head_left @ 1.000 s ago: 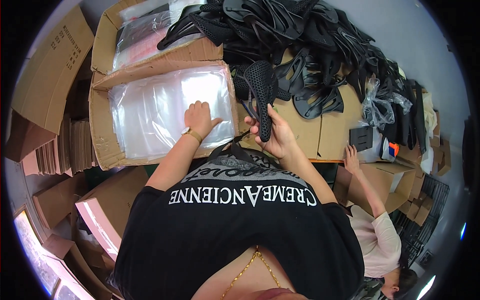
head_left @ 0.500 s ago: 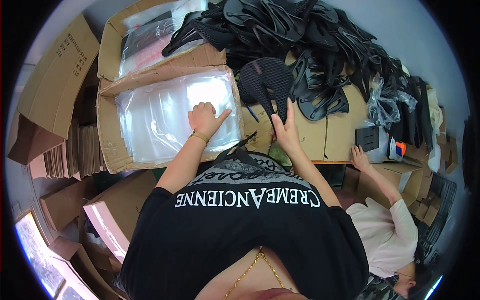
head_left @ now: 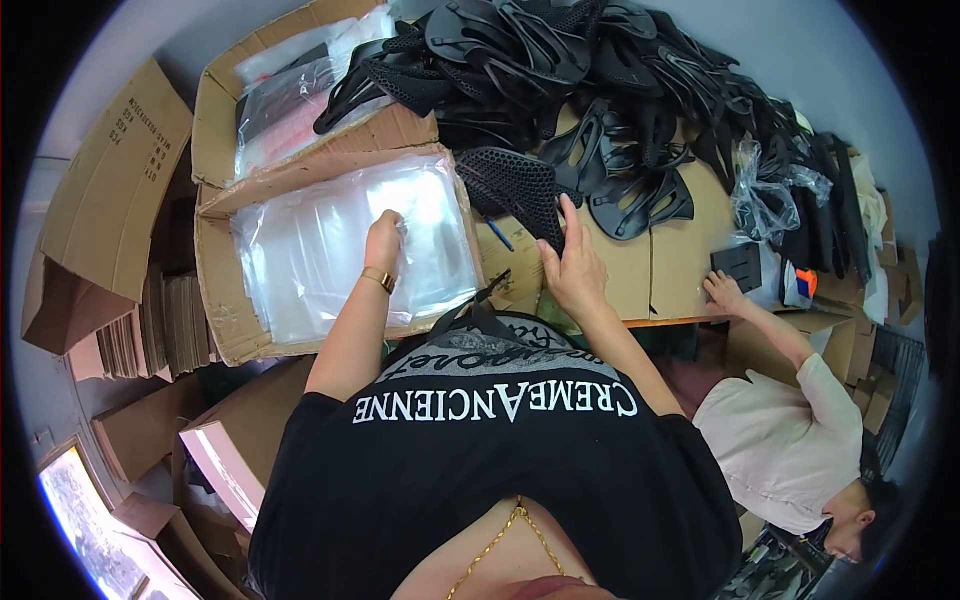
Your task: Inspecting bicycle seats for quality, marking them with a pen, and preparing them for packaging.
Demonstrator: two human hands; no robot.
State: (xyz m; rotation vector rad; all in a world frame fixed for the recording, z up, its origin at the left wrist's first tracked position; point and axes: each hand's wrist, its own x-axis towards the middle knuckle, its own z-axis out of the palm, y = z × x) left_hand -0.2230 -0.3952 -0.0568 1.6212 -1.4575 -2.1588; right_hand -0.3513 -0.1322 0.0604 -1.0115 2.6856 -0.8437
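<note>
My left hand [head_left: 385, 245] is closed over the stack of clear plastic bags [head_left: 300, 260], its curled fingers pinching the top bag. These bags lie flat in an open cardboard box [head_left: 225, 310]. In my right hand [head_left: 577, 265] is a black bicycle saddle [head_left: 505, 190] with a honeycomb-patterned surface; fingers and thumb grip its narrow end. The saddle is tilted, its wide end by the box's right wall.
Black saddles [head_left: 520, 45] are heaped along the back. A blue pen [head_left: 499, 234] lies on the cardboard-covered table [head_left: 620, 280]. At right, a co-worker's hand [head_left: 724, 292] touches a black flat piece [head_left: 738, 266]. Another box [head_left: 215, 130] holds wrapped items.
My left hand has gone from spread fingers to a closed pinch on the bags, shifting slightly left. The saddle has tipped and moved a little left and down in my right hand.
</note>
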